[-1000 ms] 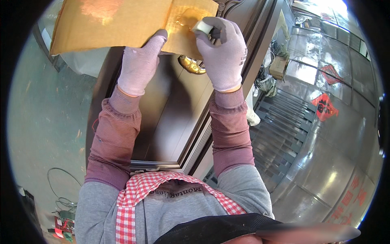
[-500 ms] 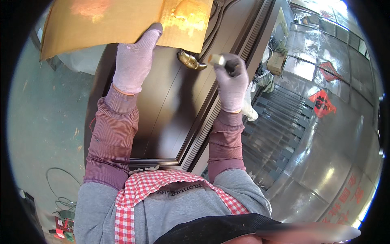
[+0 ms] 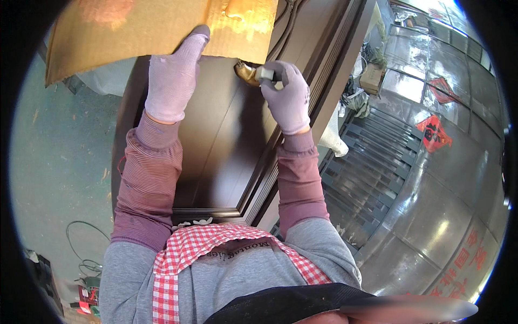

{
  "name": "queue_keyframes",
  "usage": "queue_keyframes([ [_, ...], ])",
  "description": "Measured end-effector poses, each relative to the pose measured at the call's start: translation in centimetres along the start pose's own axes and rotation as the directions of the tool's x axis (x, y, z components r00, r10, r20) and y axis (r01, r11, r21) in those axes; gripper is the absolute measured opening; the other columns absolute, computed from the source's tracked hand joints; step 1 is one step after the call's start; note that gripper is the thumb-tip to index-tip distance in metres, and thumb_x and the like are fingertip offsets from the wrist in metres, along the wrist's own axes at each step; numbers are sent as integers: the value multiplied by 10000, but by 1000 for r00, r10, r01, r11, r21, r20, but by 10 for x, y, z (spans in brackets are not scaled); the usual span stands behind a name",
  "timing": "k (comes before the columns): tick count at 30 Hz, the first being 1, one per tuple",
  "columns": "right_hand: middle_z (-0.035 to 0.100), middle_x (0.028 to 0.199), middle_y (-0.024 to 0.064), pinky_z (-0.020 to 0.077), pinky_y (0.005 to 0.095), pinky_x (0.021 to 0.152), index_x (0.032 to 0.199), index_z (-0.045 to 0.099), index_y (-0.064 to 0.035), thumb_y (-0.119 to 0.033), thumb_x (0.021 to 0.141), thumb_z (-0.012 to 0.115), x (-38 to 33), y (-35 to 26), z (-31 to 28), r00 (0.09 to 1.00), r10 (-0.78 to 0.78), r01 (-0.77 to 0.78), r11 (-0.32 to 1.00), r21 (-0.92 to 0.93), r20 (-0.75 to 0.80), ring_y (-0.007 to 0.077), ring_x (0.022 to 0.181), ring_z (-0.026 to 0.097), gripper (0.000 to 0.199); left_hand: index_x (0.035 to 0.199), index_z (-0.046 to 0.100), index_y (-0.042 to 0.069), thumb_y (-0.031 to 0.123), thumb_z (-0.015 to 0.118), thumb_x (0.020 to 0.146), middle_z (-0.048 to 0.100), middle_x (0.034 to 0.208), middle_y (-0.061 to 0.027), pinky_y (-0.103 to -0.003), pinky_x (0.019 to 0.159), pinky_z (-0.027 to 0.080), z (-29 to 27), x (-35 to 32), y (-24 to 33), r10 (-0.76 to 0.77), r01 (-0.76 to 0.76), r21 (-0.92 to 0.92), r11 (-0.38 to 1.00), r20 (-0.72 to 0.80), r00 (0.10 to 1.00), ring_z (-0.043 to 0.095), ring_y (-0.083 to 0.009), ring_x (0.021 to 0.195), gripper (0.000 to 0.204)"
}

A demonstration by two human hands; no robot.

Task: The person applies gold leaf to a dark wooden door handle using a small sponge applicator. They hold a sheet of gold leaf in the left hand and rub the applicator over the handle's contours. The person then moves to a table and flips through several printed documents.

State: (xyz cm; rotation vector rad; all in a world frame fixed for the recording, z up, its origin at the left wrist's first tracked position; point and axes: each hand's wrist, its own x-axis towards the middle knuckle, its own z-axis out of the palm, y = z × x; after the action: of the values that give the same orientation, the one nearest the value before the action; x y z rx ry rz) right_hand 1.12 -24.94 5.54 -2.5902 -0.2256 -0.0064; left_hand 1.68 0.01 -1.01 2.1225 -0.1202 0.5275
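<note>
My left hand [image 3: 172, 86], in a pale lilac glove, grips the lower edge of a piece of cardboard [image 3: 156, 32]. The thumb lies on top and the fingers are hidden beneath. Wet-looking gold paint [image 3: 243, 11] sits on the cardboard's right part, and a coppery smear [image 3: 106, 11] marks its left. My gloved right hand [image 3: 288, 97] pinches a small pale block [image 3: 263, 73] between thumb and fingers. The block is against the right end of a gold curved ornament [image 3: 245, 73] on a dark brown panelled door [image 3: 210, 135]. The cardboard hangs just above that ornament.
Dark curved mouldings [image 3: 286, 32] rise on the door beyond the cardboard. A raised frame [image 3: 318, 70] edges its right side. Farther right are grey metal slats [image 3: 372, 162], a cardboard box [image 3: 372, 78] and shiny metal sheeting. A thin cable [image 3: 86, 224] lies on the green floor at left.
My right hand has moved left and slightly up, bringing the pale block from beside the gold ornament onto its right end. My left hand and the cardboard have shifted slightly left and up.
</note>
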Motion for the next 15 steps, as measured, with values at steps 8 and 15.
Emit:
queue_keyframes([
  [8,760,1061,146,590,445,891,1091,749,-56,-47,835,812,8,-3,-1,998,-54,52,997,-53,-32,362,998,730,264,1219,772,45,-60,730,927,777,1215,-175,-454,975,599,0,2,1,-48,48,-60,997,13,999,746,-384,1130,313],
  [15,751,1080,143,601,360,886,1139,754,-26,-28,852,814,8,5,-10,997,-2,7,997,-79,71,274,972,755,293,1219,769,43,-50,731,934,778,1219,-174,-443,971,595,-3,5,3,-4,4,11,1000,12,1000,746,-378,1131,303],
])
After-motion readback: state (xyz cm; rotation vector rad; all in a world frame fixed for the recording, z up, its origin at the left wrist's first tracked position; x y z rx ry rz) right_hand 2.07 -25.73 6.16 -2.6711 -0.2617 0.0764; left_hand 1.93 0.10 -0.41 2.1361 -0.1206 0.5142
